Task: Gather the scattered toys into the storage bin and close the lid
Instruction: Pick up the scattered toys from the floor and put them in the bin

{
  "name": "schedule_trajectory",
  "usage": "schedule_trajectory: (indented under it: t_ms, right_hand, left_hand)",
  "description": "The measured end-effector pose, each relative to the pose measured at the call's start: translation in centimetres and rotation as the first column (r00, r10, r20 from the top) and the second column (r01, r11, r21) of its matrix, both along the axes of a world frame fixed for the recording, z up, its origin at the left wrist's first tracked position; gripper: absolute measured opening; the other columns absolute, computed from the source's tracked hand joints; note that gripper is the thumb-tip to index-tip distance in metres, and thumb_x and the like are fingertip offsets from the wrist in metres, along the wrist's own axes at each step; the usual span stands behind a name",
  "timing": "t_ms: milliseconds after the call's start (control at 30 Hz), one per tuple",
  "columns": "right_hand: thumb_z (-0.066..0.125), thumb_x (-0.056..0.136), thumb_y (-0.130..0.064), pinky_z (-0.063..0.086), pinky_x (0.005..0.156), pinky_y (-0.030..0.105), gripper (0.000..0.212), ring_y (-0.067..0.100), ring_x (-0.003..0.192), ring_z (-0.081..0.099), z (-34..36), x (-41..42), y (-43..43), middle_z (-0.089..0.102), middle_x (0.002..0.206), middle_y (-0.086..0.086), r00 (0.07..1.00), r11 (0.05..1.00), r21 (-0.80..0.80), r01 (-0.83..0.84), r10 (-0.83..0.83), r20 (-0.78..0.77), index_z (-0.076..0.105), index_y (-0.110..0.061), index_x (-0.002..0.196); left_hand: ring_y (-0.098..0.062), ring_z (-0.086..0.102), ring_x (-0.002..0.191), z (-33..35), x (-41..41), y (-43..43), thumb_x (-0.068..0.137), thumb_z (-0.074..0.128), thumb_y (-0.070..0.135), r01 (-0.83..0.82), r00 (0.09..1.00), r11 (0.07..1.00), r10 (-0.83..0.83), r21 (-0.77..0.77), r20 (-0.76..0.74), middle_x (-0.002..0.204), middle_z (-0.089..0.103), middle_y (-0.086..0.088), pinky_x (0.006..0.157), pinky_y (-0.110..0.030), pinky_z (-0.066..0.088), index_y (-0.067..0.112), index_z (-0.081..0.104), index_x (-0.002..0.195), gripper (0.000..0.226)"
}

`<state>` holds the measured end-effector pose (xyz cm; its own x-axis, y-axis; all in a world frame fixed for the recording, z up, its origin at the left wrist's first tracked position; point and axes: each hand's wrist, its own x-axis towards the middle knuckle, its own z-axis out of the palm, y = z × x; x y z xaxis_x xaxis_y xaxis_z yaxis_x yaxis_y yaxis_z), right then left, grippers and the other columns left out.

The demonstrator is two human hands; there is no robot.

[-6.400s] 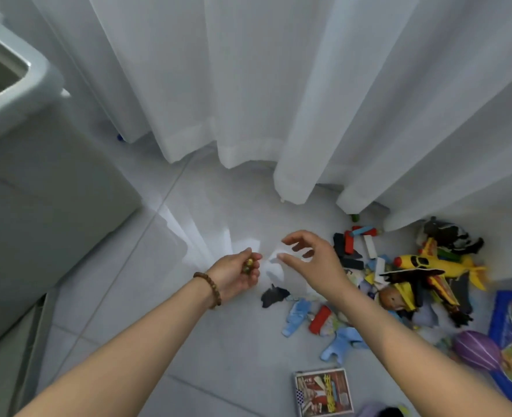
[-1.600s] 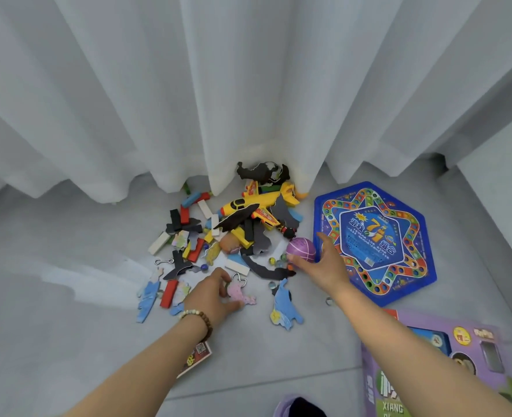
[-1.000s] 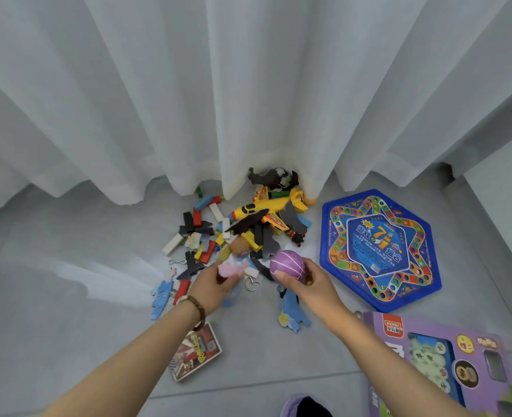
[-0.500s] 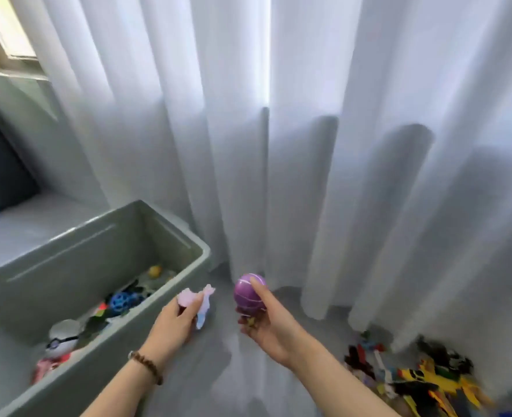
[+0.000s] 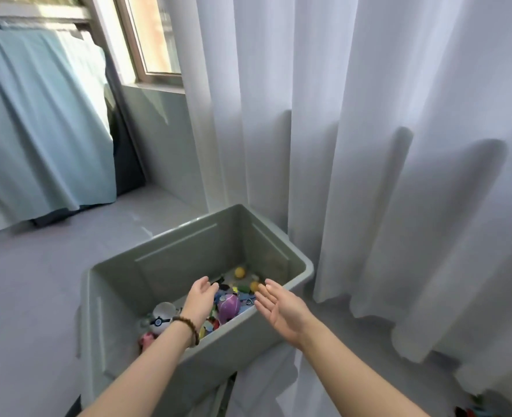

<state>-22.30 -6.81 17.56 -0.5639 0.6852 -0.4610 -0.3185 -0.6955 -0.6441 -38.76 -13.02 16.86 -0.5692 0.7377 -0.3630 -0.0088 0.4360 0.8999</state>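
A grey-green storage bin (image 5: pixel 300 273) stands open on the floor, lid not in view. Inside lie several toys: a purple ball (image 5: pixel 228 307), a white and red ball toy (image 5: pixel 161 319), two small yellow balls (image 5: pixel 240 272) and flat coloured pieces. My left hand (image 5: pixel 199 300), with a bead bracelet on the wrist, hovers over the bin with fingers apart and nothing in it. My right hand (image 5: pixel 280 308) is over the bin's near right rim, palm up, fingers spread, holding nothing. A few scattered toys (image 5: pixel 471 409) show at the bottom right corner.
White curtains (image 5: pixel 369 145) hang right behind and beside the bin. A window (image 5: pixel 155 37) and a pale blue cloth (image 5: pixel 44 115) over something dark are at the back left. Grey floor (image 5: pixel 29 281) stretches left of the bin.
Both hands moved over the bin and let go: the purple ball and the pink toy left my hands, and the ball now lies inside. The view swung left from the toy pile.
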Motion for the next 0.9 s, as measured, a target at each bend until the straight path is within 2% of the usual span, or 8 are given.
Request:
schedule_trajectory:
  t_ms: [67,167,267,400,500,633,733,900]
  right_hand:
    - [0.041,0.099,-0.009,0.033,0.112,0.037,0.046,0.026,0.137,0.035,-0.4,1.5,0.1,0.035,0.149,0.011,0.996,0.996,0.074,-0.052,0.047,0.071,0.031,-0.008,0.144]
    - [0.047,0.098,-0.019,0.038,0.106,0.034,0.04,0.02,0.133,0.041,-0.9,5.4,0.7,0.043,0.144,0.004,0.96,0.963,0.23,-0.139,0.074,0.271,0.042,-0.015,0.137]
    - [0.054,0.094,-0.026,0.04,0.097,0.027,0.032,0.012,0.122,0.048,-1.5,12.0,1.6,0.049,0.138,0.001,0.84,0.885,0.399,-0.239,-0.018,0.542,0.05,-0.024,0.126]
    - [0.057,0.092,-0.029,0.032,0.099,0.022,0.048,0.016,0.13,0.043,-3.1,24.8,1.1,0.044,0.142,0.001,0.606,0.848,0.422,-0.32,-0.159,0.779,0.043,-0.018,0.136]
    - [0.058,0.091,-0.03,0.031,0.102,0.023,0.053,0.019,0.131,0.041,-5.4,34.4,-0.6,0.042,0.143,0.002,0.47,0.889,0.364,-0.277,-0.205,0.858,0.041,-0.014,0.138]
    - [0.063,0.088,-0.032,0.035,0.103,0.027,0.059,0.022,0.13,0.042,-10.1,44.9,-4.3,0.043,0.143,0.004,0.364,0.951,0.248,-0.182,-0.169,0.916,0.04,-0.013,0.139]
    - [0.067,0.085,-0.032,0.038,0.104,0.03,0.062,0.022,0.128,0.045,-14.2,50.0,-6.8,0.043,0.143,0.008,0.34,0.975,0.187,-0.118,-0.137,0.93,0.04,-0.012,0.138]
    - [0.073,0.08,-0.023,0.028,0.098,0.018,0.071,0.018,0.133,0.037,-20.0,53.8,-7.8,0.038,0.141,0.001,0.379,0.974,0.225,-0.028,-0.198,0.904,0.037,-0.016,0.14]
  left_hand:
    - [-0.023,0.036,0.136,0.4,1.1,0.0,0.098,0.044,0.015,0.031,0.997,1.0,-0.031,0.002,-0.064,0.148,0.035,-0.012,0.113,-0.034,0.028,0.005,0.029,0.143,0.049]
    - [-0.019,0.045,0.124,1.3,3.7,0.4,0.095,0.049,0.016,0.148,0.954,0.989,-0.145,-0.008,-0.263,0.142,0.044,-0.012,0.104,-0.026,0.032,0.006,0.035,0.14,0.048]
    - [-0.02,0.045,0.126,2.1,7.5,1.5,0.093,0.052,0.025,0.332,0.788,0.941,-0.315,-0.066,-0.529,0.137,0.049,-0.006,0.106,-0.028,0.033,0.012,0.041,0.138,0.048]
    - [-0.017,0.037,0.133,2.5,15.7,3.7,0.094,0.05,0.031,0.566,0.549,0.814,-0.489,-0.128,-0.678,0.142,0.043,-0.002,0.111,-0.028,0.027,0.014,0.04,0.139,0.049]
    - [-0.018,0.033,0.135,0.6,22.8,4.9,0.094,0.048,0.036,0.671,0.425,0.71,-0.604,-0.214,-0.674,0.144,0.04,-0.001,0.111,-0.031,0.028,0.017,0.038,0.139,0.05]
    - [-0.021,0.03,0.137,-4.3,31.8,5.5,0.094,0.046,0.038,0.744,0.266,0.554,-0.758,-0.374,-0.595,0.149,0.033,-0.002,0.11,-0.032,0.029,0.018,0.032,0.142,0.053]
    - [-0.022,0.03,0.136,-8.9,37.1,5.6,0.094,0.046,0.042,0.768,0.16,0.416,-0.861,-0.487,-0.483,0.15,0.029,-0.003,0.109,-0.033,0.031,0.019,0.027,0.144,0.058]
    - [-0.02,0.029,0.137,-15.3,43.2,6.2,0.092,0.046,0.047,0.785,0.047,0.279,-0.917,-0.552,-0.397,0.152,0.026,0.0,0.111,-0.031,0.03,0.021,0.023,0.146,0.064]
